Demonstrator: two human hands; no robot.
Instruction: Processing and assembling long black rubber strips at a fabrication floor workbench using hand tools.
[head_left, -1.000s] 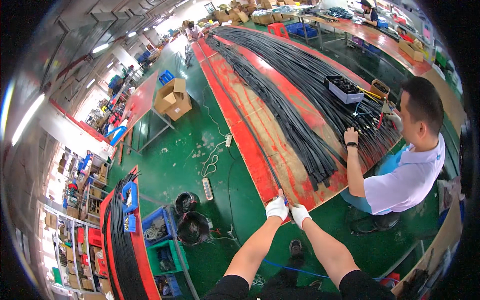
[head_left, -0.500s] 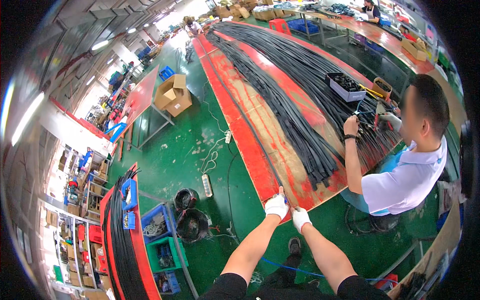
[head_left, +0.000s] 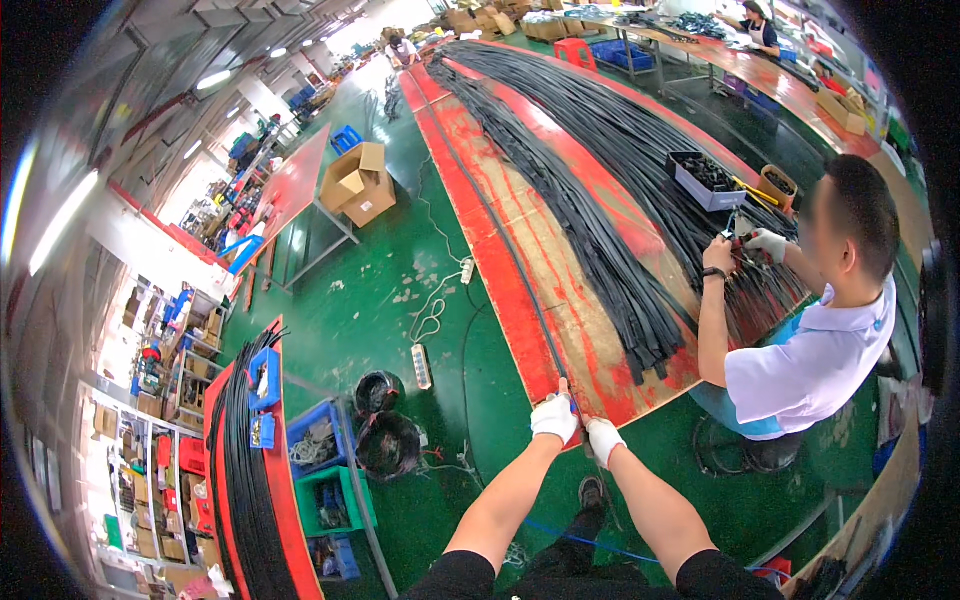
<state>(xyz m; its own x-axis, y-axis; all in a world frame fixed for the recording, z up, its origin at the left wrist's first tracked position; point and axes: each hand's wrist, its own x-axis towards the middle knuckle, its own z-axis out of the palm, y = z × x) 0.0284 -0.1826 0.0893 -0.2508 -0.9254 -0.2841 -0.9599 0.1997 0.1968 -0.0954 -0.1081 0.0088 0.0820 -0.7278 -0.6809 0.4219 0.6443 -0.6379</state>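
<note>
Single long strip is seen: dark grey to black, thin, unbroken along the visible run; flat or round section can't be told at this size. It is laid on the red band along the left edge of the table, from lower centre of frame toward top centre. Long axis is set roughly parallel to that edge, slanted up-left, slightly bowed; far end is pointed at top centre. Near end is clamped in the gloved left hand, thumb laid along it. Gloved right hand is held just beside, fingers curled; its grip can't be told. Black strip bundle is spread to the right, mid-frame.
</note>
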